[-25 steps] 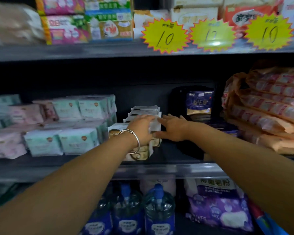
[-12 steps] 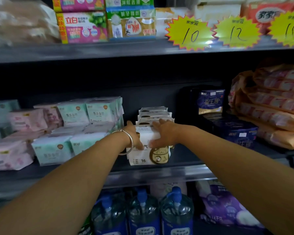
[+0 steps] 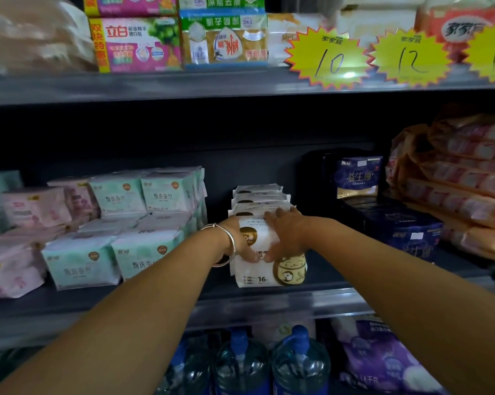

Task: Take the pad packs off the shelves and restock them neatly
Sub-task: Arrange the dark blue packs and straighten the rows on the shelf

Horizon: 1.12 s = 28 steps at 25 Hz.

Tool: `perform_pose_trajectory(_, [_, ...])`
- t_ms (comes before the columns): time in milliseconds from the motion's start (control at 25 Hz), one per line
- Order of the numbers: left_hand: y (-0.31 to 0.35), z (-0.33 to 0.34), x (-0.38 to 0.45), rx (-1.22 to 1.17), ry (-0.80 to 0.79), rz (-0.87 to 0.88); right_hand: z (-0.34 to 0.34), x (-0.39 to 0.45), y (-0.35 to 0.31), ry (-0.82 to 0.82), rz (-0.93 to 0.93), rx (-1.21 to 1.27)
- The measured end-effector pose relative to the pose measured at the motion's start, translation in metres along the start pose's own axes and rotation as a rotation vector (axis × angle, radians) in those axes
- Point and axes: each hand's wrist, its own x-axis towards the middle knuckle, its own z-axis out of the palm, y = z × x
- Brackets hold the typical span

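While the white pad pack [image 3: 269, 260] with the gold cat print is standing at the front of the middle shelf [image 3: 269, 297], you are holding it from both sides. It is heading a row of matching white packs [image 3: 259, 196] lined up behind it toward the back wall. Your left hand [image 3: 239, 240], wearing a silver bangle [image 3: 226, 243] at the wrist, is gripping the pack's left edge with the thumb curled onto its front face. Your right hand [image 3: 287, 233] is lying over the top and front, fingers spread and bent around it, thumb pressing the front just beside your left thumb.

To the left of the row, mint-green packs [image 3: 112, 226] are sitting stacked in two tiers, with pink packs [image 3: 26, 232] farther left. To the right, dark navy packs [image 3: 394, 223] are filling the shelf, one standing upright at the back, and beyond them orange-wrapped bundles [image 3: 468, 178] are piling up at a slant.

Above, yellow starburst price tags [image 3: 329, 58] reading 10 and 12 are hanging from the upper shelf beneath boxed soap. Below, blue-capped water bottles [image 3: 269, 363] and a purple bag [image 3: 383, 360] are showing between your forearms.
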Motion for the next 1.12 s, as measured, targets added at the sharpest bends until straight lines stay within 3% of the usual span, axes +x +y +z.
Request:
perform_pose_trajectory(200, [-0.006, -0.006, -0.009, 0.0, 0.009, 0.043, -0.007, 0.001, -0.001, -0.016, 0.0, -0.027])
perform_pose_trajectory(560, [-0.098, -0.103, -0.034, 0.485, 0.299, 0.031, -0.018, 0.042, -0.119, 0.04, -0.26, 0.005])
perform_pose_trajectory(800, [-0.14, -0.143, -0.034, 0.745, 0.243, -0.001, -0.014, 0.075, -0.178, 0.017, -0.257, 0.041])
perform_pose_trajectory(1120, [-0.186, -0.183, -0.028, 0.866, 0.051, -0.045, -0.01, 0.086, -0.212, -0.008, -0.139, 0.027])
